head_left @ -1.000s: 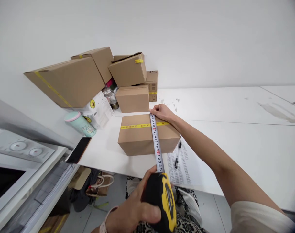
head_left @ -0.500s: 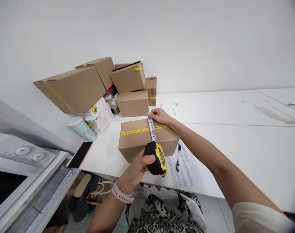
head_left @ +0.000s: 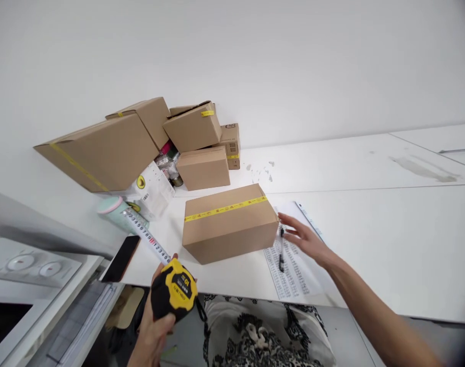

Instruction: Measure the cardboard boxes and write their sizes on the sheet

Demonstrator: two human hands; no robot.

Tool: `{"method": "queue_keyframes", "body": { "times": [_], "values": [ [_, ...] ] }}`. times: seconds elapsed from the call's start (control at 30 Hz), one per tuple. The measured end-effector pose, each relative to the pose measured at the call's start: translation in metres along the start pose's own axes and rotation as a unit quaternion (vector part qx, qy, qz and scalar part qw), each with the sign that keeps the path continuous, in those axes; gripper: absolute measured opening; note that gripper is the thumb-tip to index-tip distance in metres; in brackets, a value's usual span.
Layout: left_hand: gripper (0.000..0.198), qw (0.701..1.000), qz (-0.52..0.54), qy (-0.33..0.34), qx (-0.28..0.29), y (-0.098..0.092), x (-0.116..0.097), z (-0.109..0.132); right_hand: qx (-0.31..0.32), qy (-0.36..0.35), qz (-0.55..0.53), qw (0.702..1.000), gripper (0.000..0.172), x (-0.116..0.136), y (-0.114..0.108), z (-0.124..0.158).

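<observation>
Closed around a black and yellow tape measure (head_left: 174, 289), my left hand (head_left: 154, 326) is at the lower left. The metal blade (head_left: 146, 237) sticks out toward the upper left, over the mint bottle. A taped cardboard box (head_left: 230, 221) lies on the white table in front of me. At its right corner is my right hand (head_left: 303, 239), fingers apart and holding nothing, above a printed sheet (head_left: 293, 275). A pen (head_left: 282, 252) rests on the sheet just below those fingers.
Several cardboard boxes (head_left: 204, 168) are piled against the wall at the back left. Near them are a white carton (head_left: 156, 191), a mint bottle (head_left: 115, 211) and a dark phone-like slab (head_left: 121, 258). A white appliance (head_left: 29, 270) stands at far left.
The tape measure in my left hand has moved left, off the box, its blade still out. My right hand has left the box's top edge and moved right and down, its fingers now apart.
</observation>
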State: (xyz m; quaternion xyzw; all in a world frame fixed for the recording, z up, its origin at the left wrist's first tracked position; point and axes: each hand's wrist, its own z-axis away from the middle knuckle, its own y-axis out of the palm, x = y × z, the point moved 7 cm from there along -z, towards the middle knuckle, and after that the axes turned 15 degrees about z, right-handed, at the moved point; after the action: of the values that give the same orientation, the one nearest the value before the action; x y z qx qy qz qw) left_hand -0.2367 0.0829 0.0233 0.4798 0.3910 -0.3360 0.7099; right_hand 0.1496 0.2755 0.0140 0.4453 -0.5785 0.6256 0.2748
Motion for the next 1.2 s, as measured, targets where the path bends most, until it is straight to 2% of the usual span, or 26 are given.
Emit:
{"method": "queue_keyframes", "body": {
  "times": [0.07,0.1,0.17,0.27,0.37,0.47,0.53,0.6,0.67,0.73,0.8,0.87,0.93,1.0,1.07,1.13,1.2],
  "values": [
    [0.105,0.999,0.026,0.043,-0.013,-0.003,-0.001,-0.007,0.057,-0.036,0.006,0.998,0.063,0.007,0.025,0.008],
    [0.101,0.997,0.038,0.061,-0.021,-0.002,-0.004,-0.01,0.062,-0.048,0.008,0.997,0.064,0.016,0.031,0.008],
    [0.092,0.994,0.049,0.089,-0.027,0.004,-0.017,-0.016,0.025,-0.052,0.029,0.998,0.063,0.038,0.028,0.001],
    [0.084,0.991,0.044,0.124,-0.022,0.016,-0.051,-0.026,-0.081,-0.039,0.114,0.989,0.06,0.068,0.007,-0.02],
    [0.085,0.993,0.01,0.117,0.004,0.033,-0.082,-0.042,-0.103,-0.024,0.2,0.974,0.048,0.083,0.002,-0.048],
    [0.077,0.992,-0.071,0.096,0.035,0.054,-0.097,-0.06,-0.06,0.008,0.239,0.969,0.04,0.076,0.016,-0.075],
    [0.074,0.985,-0.132,0.105,0.039,0.067,-0.104,-0.068,-0.031,0.012,0.208,0.978,0.037,0.067,0.026,-0.084],
    [0.084,0.974,-0.191,0.121,0.027,0.076,-0.113,-0.073,-0.023,0.001,0.151,0.988,0.036,0.056,0.029,-0.083],
    [0.102,0.955,-0.272,0.115,0.018,0.086,-0.119,-0.077,-0.044,0.004,0.137,0.99,0.032,0.042,0.019,-0.074],
    [0.116,0.907,-0.405,0.117,0.015,0.098,-0.126,-0.079,-0.071,0.046,0.208,0.974,0.026,0.022,0.004,-0.057],
    [0.115,0.815,-0.559,0.147,0.027,0.117,-0.132,-0.082,-0.064,0.102,0.315,0.941,0.025,0.001,-0.005,-0.038],
    [0.107,0.716,-0.675,0.172,0.053,0.139,-0.129,-0.086,-0.023,0.14,0.391,0.91,0.028,-0.016,-0.003,-0.021],
    [0.099,0.651,-0.736,0.161,0.088,0.157,-0.118,-0.092,0.021,0.153,0.421,0.894,0.031,-0.028,0.009,-0.007],
    [0.097,0.611,-0.771,0.141,0.112,0.169,-0.107,-0.099,0.042,0.149,0.419,0.895,0.026,-0.034,0.024,0.001],
    [0.098,0.586,-0.789,0.133,0.127,0.176,-0.099,-0.104,0.047,0.132,0.398,0.907,0.016,-0.037,0.035,0.004],
    [0.098,0.576,-0.794,0.136,0.138,0.175,-0.093,-0.107,0.049,0.113,0.378,0.918,0.021,-0.041,0.039,0.005],
    [0.093,0.578,-0.788,0.154,0.144,0.169,-0.085,-0.106,0.038,0.094,0.294,0.95,0.026,-0.046,0.034,0.008]
  ]
}}
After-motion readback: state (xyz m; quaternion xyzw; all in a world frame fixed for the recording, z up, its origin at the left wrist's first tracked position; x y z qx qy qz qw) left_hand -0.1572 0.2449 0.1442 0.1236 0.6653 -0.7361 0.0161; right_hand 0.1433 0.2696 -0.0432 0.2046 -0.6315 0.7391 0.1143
